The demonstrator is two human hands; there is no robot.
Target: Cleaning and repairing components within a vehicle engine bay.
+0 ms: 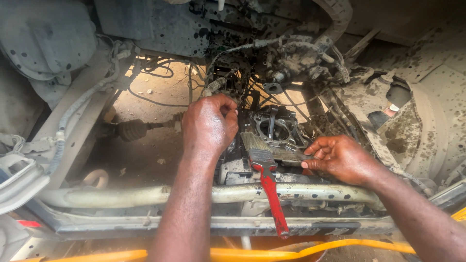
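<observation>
I look down into an engine bay with the engine out. My left hand (209, 123) is curled over the top left of a greasy black metal transmission part (272, 133), its fingers closed on something I cannot make out. My right hand (340, 157) rests on the part's right side, fingertips pinching a flat grey piece. A paintbrush with a red handle (267, 182) lies between the hands, bristles on the part, handle pointing toward me over the front crossbeam (145, 194).
Dirty hoses and wires (291, 53) hang above the part. A drive shaft with a rubber boot (133, 130) lies at the left over sandy ground. A yellow hose (291, 252) runs along the bottom. Oil-spattered body panels (432, 116) close in both sides.
</observation>
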